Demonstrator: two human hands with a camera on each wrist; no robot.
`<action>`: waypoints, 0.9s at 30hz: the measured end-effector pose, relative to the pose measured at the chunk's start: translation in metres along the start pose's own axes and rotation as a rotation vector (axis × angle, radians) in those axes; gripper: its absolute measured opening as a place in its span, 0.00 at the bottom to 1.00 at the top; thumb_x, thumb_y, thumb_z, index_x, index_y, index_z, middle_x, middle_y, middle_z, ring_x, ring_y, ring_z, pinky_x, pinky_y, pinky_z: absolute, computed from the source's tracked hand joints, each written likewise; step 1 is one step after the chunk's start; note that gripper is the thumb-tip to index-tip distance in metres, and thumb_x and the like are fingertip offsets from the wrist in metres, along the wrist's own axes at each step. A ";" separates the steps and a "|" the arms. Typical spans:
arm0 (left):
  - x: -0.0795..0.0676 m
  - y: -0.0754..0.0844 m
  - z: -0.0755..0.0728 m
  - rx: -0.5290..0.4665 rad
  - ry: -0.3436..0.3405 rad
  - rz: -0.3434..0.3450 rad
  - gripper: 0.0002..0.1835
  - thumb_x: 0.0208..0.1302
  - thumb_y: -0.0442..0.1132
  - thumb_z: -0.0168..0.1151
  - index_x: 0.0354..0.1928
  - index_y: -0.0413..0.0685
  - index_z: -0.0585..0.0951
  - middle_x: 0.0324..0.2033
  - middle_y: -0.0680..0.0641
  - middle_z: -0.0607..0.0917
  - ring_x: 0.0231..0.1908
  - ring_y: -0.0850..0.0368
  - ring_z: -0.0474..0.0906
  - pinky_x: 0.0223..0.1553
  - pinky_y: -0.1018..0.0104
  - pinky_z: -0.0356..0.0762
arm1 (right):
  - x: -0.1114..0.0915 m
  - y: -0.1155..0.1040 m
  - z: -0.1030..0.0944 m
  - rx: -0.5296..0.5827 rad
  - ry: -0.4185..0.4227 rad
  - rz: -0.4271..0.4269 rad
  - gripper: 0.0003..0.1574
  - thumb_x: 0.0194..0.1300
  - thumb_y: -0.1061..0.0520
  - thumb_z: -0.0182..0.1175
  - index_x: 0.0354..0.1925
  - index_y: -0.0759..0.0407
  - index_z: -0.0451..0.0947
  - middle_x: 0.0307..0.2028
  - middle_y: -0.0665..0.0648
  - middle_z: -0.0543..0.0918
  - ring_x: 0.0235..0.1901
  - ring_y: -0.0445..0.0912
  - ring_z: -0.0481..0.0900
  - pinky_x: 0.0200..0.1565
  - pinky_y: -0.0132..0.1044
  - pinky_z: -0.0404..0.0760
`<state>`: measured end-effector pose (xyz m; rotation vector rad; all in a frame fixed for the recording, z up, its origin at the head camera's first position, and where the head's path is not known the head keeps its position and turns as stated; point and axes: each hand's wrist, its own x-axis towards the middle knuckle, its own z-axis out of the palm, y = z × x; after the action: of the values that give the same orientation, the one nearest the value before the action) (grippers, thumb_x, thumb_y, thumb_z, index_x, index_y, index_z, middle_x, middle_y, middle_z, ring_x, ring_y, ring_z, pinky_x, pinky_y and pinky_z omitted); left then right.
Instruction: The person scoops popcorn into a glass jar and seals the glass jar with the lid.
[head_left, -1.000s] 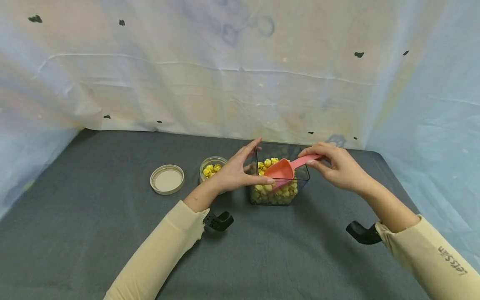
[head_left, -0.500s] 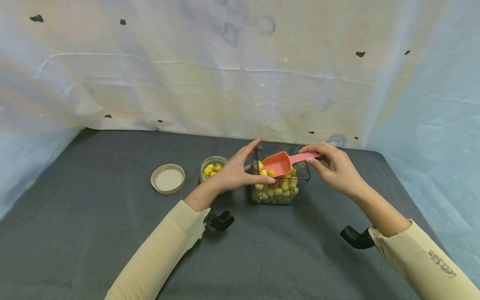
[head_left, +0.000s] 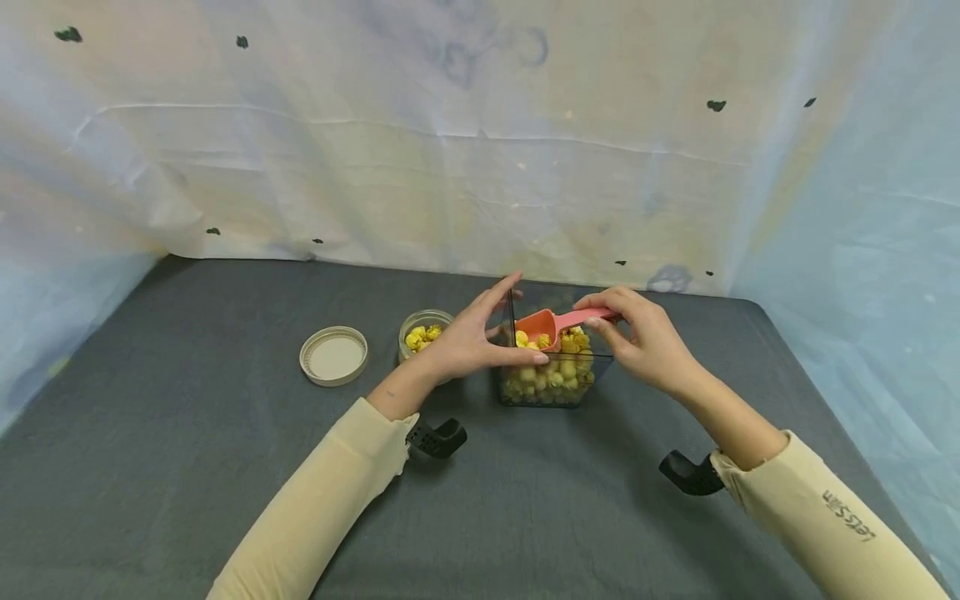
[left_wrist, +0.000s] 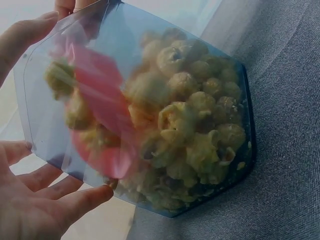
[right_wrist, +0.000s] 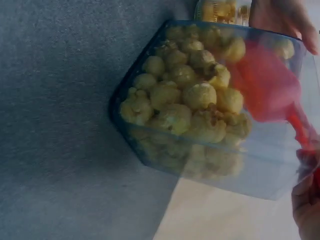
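A clear, dark-tinted plastic container (head_left: 604, 358), filled partway with yellow popcorn (head_left: 573, 342), stands on the grey table. My left hand (head_left: 468, 340) grips its left side, thumb across the front rim and fingers spread along the far side. In my right hand (head_left: 647, 342), the pink handle of a scoop (head_left: 542, 322) is pinched between thumb and fingers. The scoop's bowl sits inside the container near its left wall, with several popcorn pieces in it. Through the wall in the left wrist view, the scoop (left_wrist: 100, 80) rises above the heaped popcorn (left_wrist: 185, 120).
Behind my left wrist stands a round glass jar (head_left: 407, 327) with some popcorn in it, partly hidden by the hand. A round cream lid (head_left: 334, 356) lies left of the jar. A pale sheet (head_left: 375, 183) hangs behind the table's far edge.
The scoop has come up out of the popcorn and levelled, then moved left toward my left hand, with pieces in its bowl. My right hand moved left with it; the left hand stayed.
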<state>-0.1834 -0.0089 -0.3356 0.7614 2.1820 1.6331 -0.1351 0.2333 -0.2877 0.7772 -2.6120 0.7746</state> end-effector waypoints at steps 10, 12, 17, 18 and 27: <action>0.000 0.000 0.002 0.015 0.001 -0.006 0.55 0.52 0.47 0.74 0.74 0.75 0.47 0.69 0.53 0.59 0.72 0.53 0.53 0.67 0.48 0.64 | -0.016 0.005 -0.009 0.246 -0.032 0.238 0.14 0.70 0.62 0.55 0.51 0.63 0.79 0.38 0.55 0.80 0.26 0.40 0.71 0.26 0.30 0.70; 0.001 0.000 0.002 0.017 -0.002 -0.004 0.55 0.52 0.48 0.74 0.74 0.75 0.47 0.69 0.53 0.59 0.72 0.53 0.53 0.67 0.49 0.63 | -0.020 0.007 -0.011 0.291 -0.025 0.295 0.15 0.71 0.60 0.55 0.52 0.64 0.78 0.38 0.50 0.80 0.28 0.39 0.72 0.28 0.29 0.72; 0.001 0.001 0.002 0.014 -0.006 0.002 0.55 0.52 0.47 0.74 0.74 0.76 0.46 0.70 0.51 0.57 0.72 0.52 0.52 0.67 0.49 0.63 | -0.026 0.011 -0.011 0.353 -0.008 0.358 0.17 0.72 0.56 0.54 0.53 0.64 0.77 0.38 0.46 0.81 0.32 0.37 0.75 0.34 0.25 0.75; 0.001 0.001 0.002 0.013 -0.006 0.001 0.55 0.52 0.47 0.74 0.74 0.76 0.46 0.71 0.51 0.57 0.72 0.52 0.52 0.67 0.49 0.63 | -0.026 0.012 -0.011 0.358 -0.005 0.357 0.17 0.72 0.56 0.54 0.53 0.64 0.77 0.38 0.47 0.81 0.33 0.37 0.75 0.35 0.24 0.76; 0.001 -0.001 0.003 0.001 0.004 0.008 0.54 0.52 0.46 0.74 0.74 0.75 0.47 0.69 0.53 0.59 0.71 0.52 0.53 0.67 0.50 0.64 | -0.030 0.011 -0.009 0.390 0.038 0.430 0.20 0.72 0.54 0.54 0.55 0.65 0.76 0.40 0.42 0.80 0.37 0.34 0.77 0.41 0.21 0.78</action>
<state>-0.1832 -0.0064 -0.3374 0.7685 2.1849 1.6389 -0.1158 0.2586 -0.2979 0.2771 -2.6578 1.4321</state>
